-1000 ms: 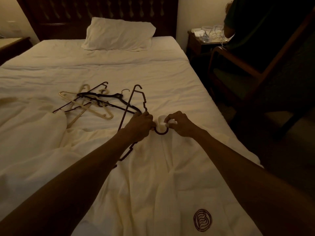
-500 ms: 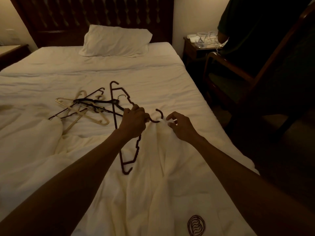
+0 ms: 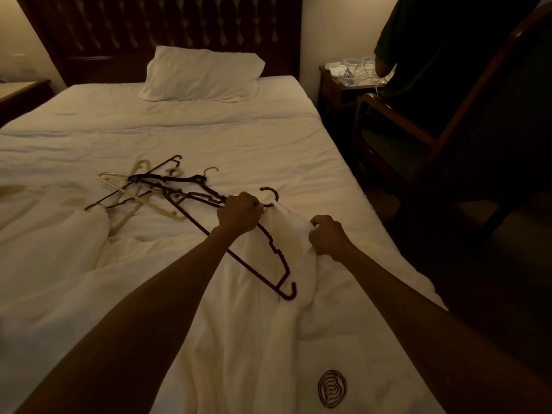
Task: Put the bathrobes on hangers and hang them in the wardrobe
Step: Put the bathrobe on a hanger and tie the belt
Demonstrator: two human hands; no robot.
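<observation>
A white bathrobe [image 3: 268, 339] with a dark round logo lies spread on the bed in front of me. My left hand [image 3: 240, 215] grips a dark brown plastic hanger [image 3: 273, 249] just below its hook, with the robe's hanging loop threaded over the hook. One hanger arm lies across the robe's collar; the other points left. My right hand [image 3: 327, 239] pinches the collar fabric to the right of the hanger. A second white robe [image 3: 44, 243] is bunched at the left.
Several loose hangers [image 3: 149, 189], dark and cream, lie tangled mid-bed. A pillow [image 3: 203, 74] rests by the headboard. A wooden armchair [image 3: 433, 138] stands close to the bed's right side, with a person in dark clothes [image 3: 433, 40] by the nightstand [image 3: 343, 85].
My left hand has swung the hanger from pointing up and down to lying slantwise over the collar. My right hand has dropped from the hook to the collar fabric.
</observation>
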